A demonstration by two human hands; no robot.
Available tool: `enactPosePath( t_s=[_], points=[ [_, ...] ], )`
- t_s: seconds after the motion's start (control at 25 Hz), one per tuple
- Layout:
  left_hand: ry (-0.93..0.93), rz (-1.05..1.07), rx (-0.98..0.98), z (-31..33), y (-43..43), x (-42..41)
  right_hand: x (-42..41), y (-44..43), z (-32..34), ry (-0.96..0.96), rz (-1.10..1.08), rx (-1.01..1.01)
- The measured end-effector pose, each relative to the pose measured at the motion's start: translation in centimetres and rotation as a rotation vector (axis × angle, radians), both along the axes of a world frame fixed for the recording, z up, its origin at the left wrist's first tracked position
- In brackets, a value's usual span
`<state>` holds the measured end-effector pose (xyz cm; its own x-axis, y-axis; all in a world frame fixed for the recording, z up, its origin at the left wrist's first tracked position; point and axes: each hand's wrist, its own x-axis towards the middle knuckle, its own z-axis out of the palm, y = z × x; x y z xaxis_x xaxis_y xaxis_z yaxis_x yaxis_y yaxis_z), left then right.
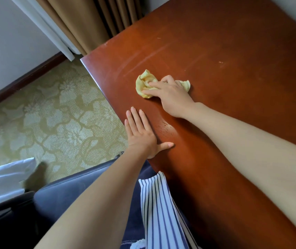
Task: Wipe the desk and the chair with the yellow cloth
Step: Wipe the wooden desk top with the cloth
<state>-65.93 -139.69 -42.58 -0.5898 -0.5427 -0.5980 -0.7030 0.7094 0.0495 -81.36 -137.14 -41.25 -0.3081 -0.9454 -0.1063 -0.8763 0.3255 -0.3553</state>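
The right hand holds the crumpled yellow cloth down on the desk. Its thumb and forefinger stretch across the cloth and the other fingers bend over its far side, so one corner of the cloth shows beyond the knuckles. The cloth lies on the desktop near the left edge, about midway along what can be seen of it, with most of its bulk bunched ahead of the fingertips. The left hand grips nothing. It lies flat on the wood just nearer than the right hand, with its fingers straight and together at the left edge and its thumb spread out over the top. The two hands are close but apart. The red-brown top shows pale streaks and a few small light specks past the cloth. Below the near edge is the dark chair, partly covered by the left forearm and by a striped garment. A patterned green carpet lies to the left, with white bedding at the lower left. A tan curtain hangs behind the far corner of the desk.
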Motion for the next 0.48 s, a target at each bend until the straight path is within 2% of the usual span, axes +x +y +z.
enactPosePath(
  t_s=[0.48],
  points=[
    [0.009, -0.017, -0.056, 0.7, -0.1, 0.4, 4.5, 15.7, 0.3, -0.014, 0.057, 0.026]
  ],
)
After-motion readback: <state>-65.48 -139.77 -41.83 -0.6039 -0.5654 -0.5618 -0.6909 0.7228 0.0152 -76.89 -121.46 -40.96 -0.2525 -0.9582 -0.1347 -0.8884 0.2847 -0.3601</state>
